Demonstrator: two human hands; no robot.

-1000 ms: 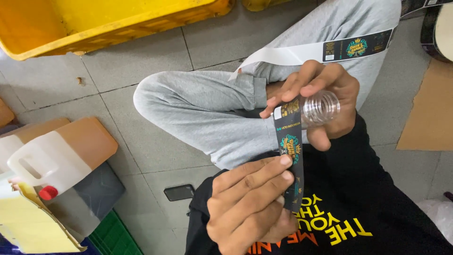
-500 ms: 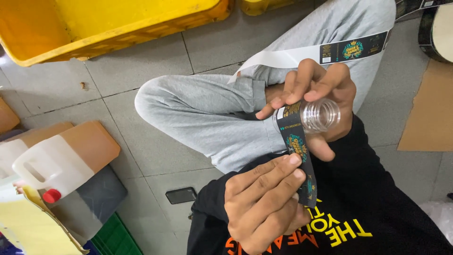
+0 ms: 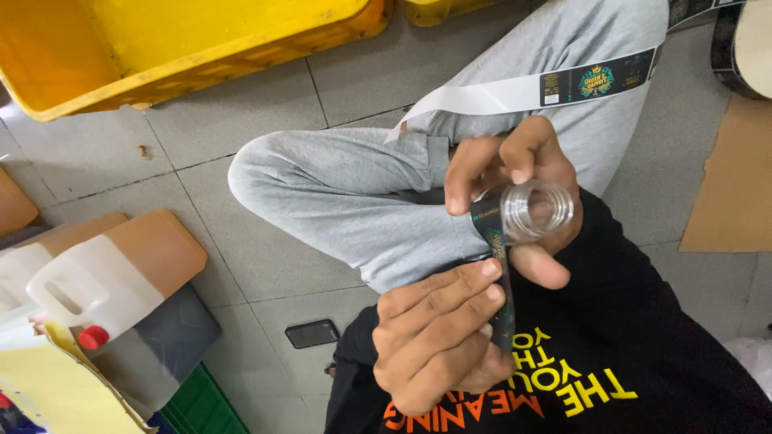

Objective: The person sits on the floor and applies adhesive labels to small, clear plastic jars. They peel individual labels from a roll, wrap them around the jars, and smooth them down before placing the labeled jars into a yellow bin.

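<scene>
— Currently, what do we hold?
— Our right hand (image 3: 515,193) is closed around a clear plastic jar (image 3: 535,210), mouth toward us, steadying it above our grey-trousered knee (image 3: 338,201).
— And the other?
— Our left hand (image 3: 438,333) pinches the dark label (image 3: 500,281) taut, so it lies flat against the jar's side.

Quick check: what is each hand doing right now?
Left hand: closed, pinching the dark label strip.
Right hand: closed around the clear plastic jar.
</scene>
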